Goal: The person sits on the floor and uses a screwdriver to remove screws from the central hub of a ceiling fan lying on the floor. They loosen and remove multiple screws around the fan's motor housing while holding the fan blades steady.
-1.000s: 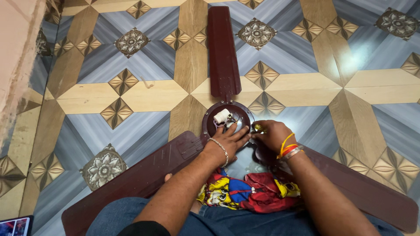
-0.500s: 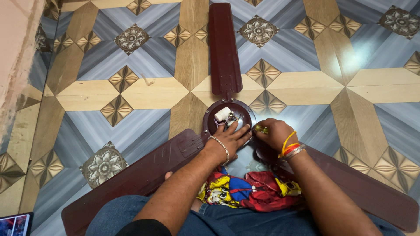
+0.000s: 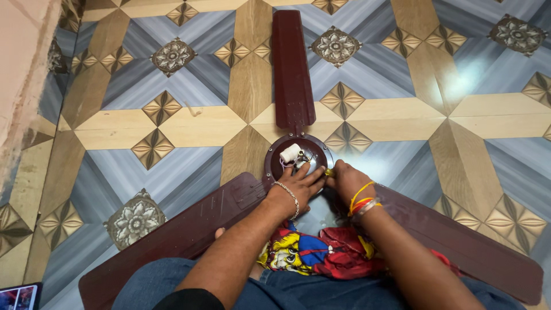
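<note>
Left hand (image 3: 298, 186) pressing flat on fan hub (image 3: 298, 158); right hand (image 3: 344, 181) pinching something yellow, unclear. Loose wires (image 3: 301, 162) risking snagging.

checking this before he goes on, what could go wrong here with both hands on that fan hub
The loose white cylindrical part and thin wires on the round dark-red fan hub sit right beside the left hand; a slip might tug them free. The right hand hides a small yellow piece that could drop.

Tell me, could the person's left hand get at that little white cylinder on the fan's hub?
Probably yes. The left hand already rests on the hub, just below the white cylinder, with nothing lying between them. The right hand sits off to the side.
</note>
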